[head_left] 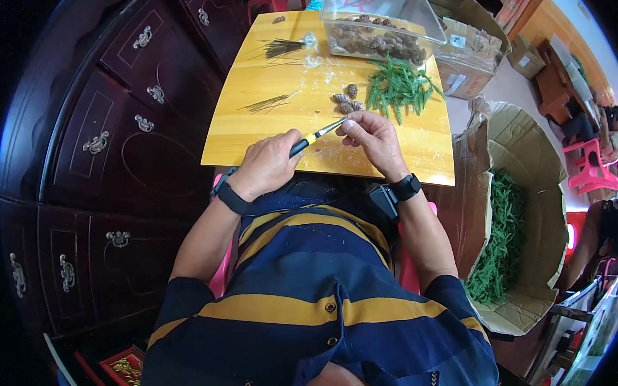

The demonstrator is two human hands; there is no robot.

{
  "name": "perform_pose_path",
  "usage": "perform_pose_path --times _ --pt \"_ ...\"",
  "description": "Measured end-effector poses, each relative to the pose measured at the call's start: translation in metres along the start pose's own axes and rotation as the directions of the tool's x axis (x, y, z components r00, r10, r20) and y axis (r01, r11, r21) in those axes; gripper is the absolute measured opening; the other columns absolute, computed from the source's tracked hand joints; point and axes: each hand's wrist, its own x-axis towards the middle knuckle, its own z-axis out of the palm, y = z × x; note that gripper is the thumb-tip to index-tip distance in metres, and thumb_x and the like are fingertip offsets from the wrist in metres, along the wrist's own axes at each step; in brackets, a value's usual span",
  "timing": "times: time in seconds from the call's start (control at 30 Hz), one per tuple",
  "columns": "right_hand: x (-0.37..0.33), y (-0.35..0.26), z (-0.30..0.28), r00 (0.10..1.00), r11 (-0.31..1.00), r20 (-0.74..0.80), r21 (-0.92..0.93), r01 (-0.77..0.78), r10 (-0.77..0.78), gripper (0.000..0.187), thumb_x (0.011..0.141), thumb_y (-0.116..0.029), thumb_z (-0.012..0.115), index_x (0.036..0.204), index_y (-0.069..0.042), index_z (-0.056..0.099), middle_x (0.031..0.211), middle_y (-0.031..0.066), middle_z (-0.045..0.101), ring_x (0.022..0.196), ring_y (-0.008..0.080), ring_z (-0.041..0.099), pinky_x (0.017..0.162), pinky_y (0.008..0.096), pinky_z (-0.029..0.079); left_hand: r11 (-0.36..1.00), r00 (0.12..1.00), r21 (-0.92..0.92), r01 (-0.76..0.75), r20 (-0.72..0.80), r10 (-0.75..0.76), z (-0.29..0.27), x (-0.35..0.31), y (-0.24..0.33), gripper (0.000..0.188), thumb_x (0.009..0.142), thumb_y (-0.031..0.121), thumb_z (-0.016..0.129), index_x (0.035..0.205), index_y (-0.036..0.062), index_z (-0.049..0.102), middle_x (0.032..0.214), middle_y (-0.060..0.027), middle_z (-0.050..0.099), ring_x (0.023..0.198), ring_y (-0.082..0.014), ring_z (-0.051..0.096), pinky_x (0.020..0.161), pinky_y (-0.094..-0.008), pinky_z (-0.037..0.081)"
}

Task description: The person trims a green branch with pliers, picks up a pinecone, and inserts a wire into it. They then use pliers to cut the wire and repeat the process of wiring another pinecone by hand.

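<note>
My left hand (268,164) is closed around the yellow and black handles of a pair of pliers (312,137). Their metal jaws point up to the right and meet the fingertips of my right hand (377,140). That hand is pinched at the jaw tips; whatever is between its fingers is too small to make out. Just beyond it lie several small brown pine cones (347,107). Thin dark wires (269,103) are spread on the yellow table (251,137), and a thicker bundle of wires (282,48) rests farther back.
Green artificial sprigs (402,87) are heaped at the table's right. Behind them stands a clear plastic bin (426,28) of pine cones. An open cardboard box (523,132) full of greenery is on my right. Dark wooden drawers (125,159) line the left side.
</note>
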Motion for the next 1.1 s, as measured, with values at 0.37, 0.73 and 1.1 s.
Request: perform_pose_path --times 0.37,0.73,1.1 --pt "-0.002 -0.013 -0.013 0.97 0.985 0.203 0.079 -0.151 0.133 0.028 0.103 -0.028 0.058 0.105 -0.002 0.068 0.09 0.0071 0.074 0.071 0.01 0.067 0.068 0.0224 0.054 0.998 0.998 -0.002 -0.062 0.012 0.062 -0.002 -0.004 -0.011 0.023 0.092 0.017 0.063 0.111 0.0059 0.058 0.094 -0.0233 0.067 0.093 -0.0438 0.064 0.076 -0.0503 0.05" --pt "0.003 0.0 -0.024 0.807 0.69 0.59 0.577 -0.437 0.017 0.037 0.104 -0.033 0.053 0.113 0.002 0.061 0.087 0.0128 0.07 0.067 0.0168 0.067 0.063 0.0248 0.053 0.984 0.984 -0.055 -0.167 -0.077 0.162 -0.002 -0.006 -0.007 0.022 0.093 0.015 0.063 0.112 0.0057 0.058 0.092 -0.024 0.066 0.09 -0.0453 0.064 0.075 -0.0516 0.05" --pt "0.002 -0.001 -0.006 0.988 0.994 0.12 -0.048 -0.096 0.101 0.026 0.102 -0.026 0.059 0.115 -0.004 0.063 0.091 0.0063 0.071 0.076 0.011 0.066 0.069 0.0234 0.053 0.998 0.999 0.051 -0.028 -0.044 0.03 0.004 -0.002 -0.018 0.02 0.092 0.016 0.063 0.109 0.0071 0.059 0.093 -0.0211 0.068 0.091 -0.0418 0.065 0.075 -0.0496 0.051"
